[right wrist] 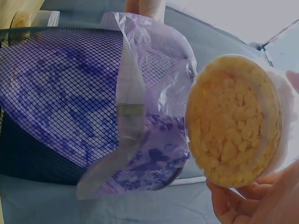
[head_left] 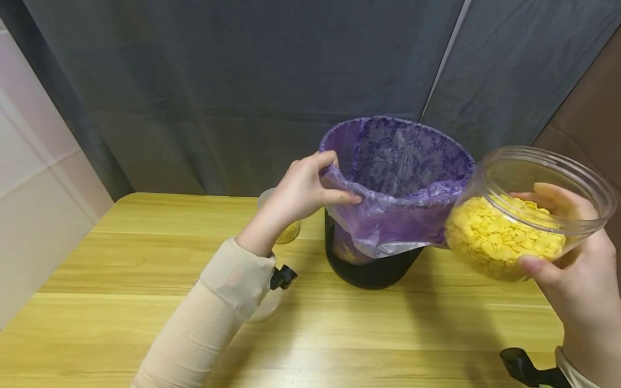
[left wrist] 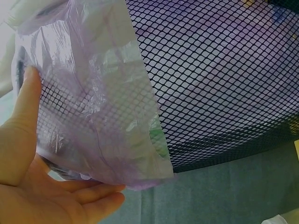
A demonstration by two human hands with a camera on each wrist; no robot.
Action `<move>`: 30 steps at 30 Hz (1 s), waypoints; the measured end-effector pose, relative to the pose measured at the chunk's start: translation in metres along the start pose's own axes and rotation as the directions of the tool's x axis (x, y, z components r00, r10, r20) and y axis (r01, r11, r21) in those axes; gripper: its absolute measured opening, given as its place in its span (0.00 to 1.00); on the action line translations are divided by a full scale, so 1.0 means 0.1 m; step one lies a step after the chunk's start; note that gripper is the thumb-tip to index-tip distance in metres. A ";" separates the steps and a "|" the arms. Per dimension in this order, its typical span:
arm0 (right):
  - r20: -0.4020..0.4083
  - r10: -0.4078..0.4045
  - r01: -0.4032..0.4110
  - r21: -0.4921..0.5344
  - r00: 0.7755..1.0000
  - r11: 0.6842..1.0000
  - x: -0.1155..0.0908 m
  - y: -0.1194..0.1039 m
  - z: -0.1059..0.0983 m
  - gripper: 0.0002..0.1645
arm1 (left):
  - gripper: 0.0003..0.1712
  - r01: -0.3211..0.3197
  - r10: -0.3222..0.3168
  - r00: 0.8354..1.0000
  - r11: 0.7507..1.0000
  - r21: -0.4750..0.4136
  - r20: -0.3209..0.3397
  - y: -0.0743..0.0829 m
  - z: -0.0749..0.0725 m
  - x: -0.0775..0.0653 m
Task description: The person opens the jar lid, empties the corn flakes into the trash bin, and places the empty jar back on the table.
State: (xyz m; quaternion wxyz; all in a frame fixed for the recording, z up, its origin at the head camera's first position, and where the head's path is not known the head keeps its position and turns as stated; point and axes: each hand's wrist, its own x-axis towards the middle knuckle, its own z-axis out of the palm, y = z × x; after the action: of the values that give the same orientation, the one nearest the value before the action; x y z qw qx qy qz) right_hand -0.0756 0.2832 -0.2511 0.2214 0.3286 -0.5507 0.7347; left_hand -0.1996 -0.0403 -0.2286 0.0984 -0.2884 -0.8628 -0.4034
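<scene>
A black mesh trash can point(head_left: 373, 276) stands upright, lined with a purple patterned trash bag point(head_left: 402, 221) folded out over its rim. My left hand point(head_left: 302, 186) grips the lined rim on its near left side, thumb and fingers spread around it. In my right hand point(head_left: 584, 264) is a clear plastic jar point(head_left: 499, 168), lidless and raised beside the can's right rim. It leans, its mouth facing up and to the right. Yellow flakes point(head_left: 514, 231) fill its lower part; the right wrist view shows the flakes point(right wrist: 229, 126) through the jar's base.
Behind my left wrist a small clear container point(head_left: 289, 233) with yellow contents stands on the wooden table point(head_left: 145, 258), mostly hidden. A clear round lid point(head_left: 268, 308) lies partly under my left sleeve. A grey curtain point(head_left: 233, 97) hangs behind the table.
</scene>
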 end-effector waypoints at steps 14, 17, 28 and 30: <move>-0.070 -0.043 0.024 -0.249 0.997 0.968 0.21 -0.07 -0.09 0.49 | 0.33 -0.006 0.006 1.000 1.000 0.011 -0.002 -0.01 0.00 0.01; -0.084 -0.053 0.025 -0.303 0.995 0.952 0.24 -0.08 -0.10 0.48 | 0.33 -0.007 0.007 1.000 1.000 0.015 -0.004 -0.01 0.00 0.01; -0.198 -0.052 -0.085 -0.624 0.979 0.777 0.44 -0.14 -0.03 0.51 | 0.33 -0.007 0.007 1.000 1.000 0.014 -0.003 0.00 0.00 0.01; -0.211 -0.049 -0.125 -0.734 0.976 0.667 0.49 -0.15 -0.01 0.52 | 0.33 -0.007 0.007 1.000 1.000 0.012 -0.004 0.00 0.00 0.01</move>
State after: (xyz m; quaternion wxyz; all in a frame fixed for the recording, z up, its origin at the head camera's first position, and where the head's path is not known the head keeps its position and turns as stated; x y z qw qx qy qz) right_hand -0.0986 0.2865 -0.2058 0.3780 0.1177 -0.7818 0.4816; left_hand -0.2002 -0.0396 -0.2286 0.1034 -0.2899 -0.8640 -0.3985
